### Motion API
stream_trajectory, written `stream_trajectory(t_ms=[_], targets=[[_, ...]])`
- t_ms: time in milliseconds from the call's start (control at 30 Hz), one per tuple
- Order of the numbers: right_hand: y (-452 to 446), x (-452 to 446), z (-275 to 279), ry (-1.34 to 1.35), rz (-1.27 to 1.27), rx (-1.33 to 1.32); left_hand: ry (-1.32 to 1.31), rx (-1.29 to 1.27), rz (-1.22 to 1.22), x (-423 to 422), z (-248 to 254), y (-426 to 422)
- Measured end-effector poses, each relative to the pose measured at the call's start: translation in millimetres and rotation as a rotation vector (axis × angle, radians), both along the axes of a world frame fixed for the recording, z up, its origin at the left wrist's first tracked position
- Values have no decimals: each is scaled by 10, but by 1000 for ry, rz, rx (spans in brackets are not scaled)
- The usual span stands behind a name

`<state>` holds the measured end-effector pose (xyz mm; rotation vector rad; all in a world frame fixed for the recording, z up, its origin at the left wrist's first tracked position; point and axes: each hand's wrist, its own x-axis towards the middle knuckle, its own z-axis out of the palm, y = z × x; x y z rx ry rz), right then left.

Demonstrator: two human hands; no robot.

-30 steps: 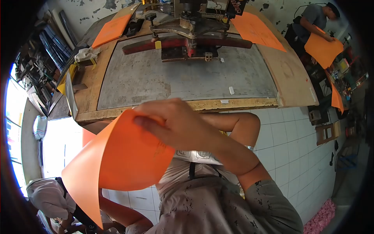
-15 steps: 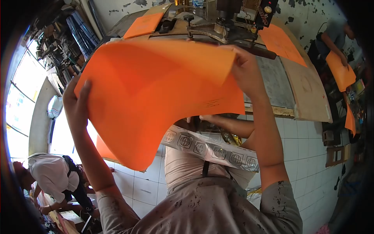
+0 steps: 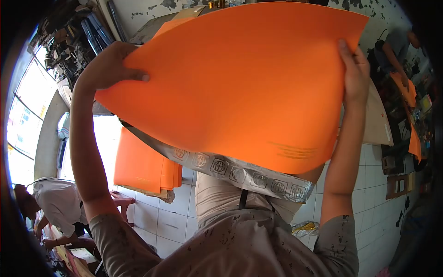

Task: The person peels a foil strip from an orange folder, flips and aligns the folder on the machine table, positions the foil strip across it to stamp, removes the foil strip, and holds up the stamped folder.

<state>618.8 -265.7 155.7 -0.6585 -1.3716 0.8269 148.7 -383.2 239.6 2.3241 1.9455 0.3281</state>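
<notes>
A large orange sheet (image 3: 230, 87) is stretched between my two hands, bowed upward, with a few lines of small dark print near its lower right. My left hand (image 3: 110, 67) grips its left edge, thumb on top and fingers behind. On the right edge my right hand (image 3: 354, 69) holds on, thumb on the face and the other fingers partly hidden. Below the sheet, a silvery foil strip (image 3: 219, 167) with round globe marks lies across in front of my waist. The sheet hides most of the worktable and the machine behind it.
A stack of orange sheets (image 3: 143, 161) sits low on the left. One person in a white shirt (image 3: 60, 203) bends at lower left; another person (image 3: 394, 51) handles orange sheets at far right. A board (image 3: 378, 115) juts out right of the sheet. White tiles (image 3: 175, 221) cover the floor.
The orange sheet has gone from folded over and drooping to spread wide and higher. My right hand moved right and my left hand shifted up, uncovering the stack at left.
</notes>
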Motion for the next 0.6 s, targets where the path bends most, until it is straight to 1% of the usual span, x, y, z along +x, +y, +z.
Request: stream_trajectory(t_ms=[100, 200, 300, 333, 433, 600], targets=[[90, 312, 56, -58, -56, -34, -67, -132, -57, -300, -73, 232], [125, 444, 18, -123, -100, -23, -201, -14, -63, -316, -76, 260], [157, 529, 8, -117, -126, -47, -239, 29, 27, -296, 34, 331], [196, 571, -14, -99, -126, -55, -245, 86, -70, -426, 3, 464], [296, 600, -115, -77, -137, -66, -311, 140, -24, -527, 53, 572], [276, 547, -178, -97, -185, -59, -299, 218, -20, -572, 27, 687]])
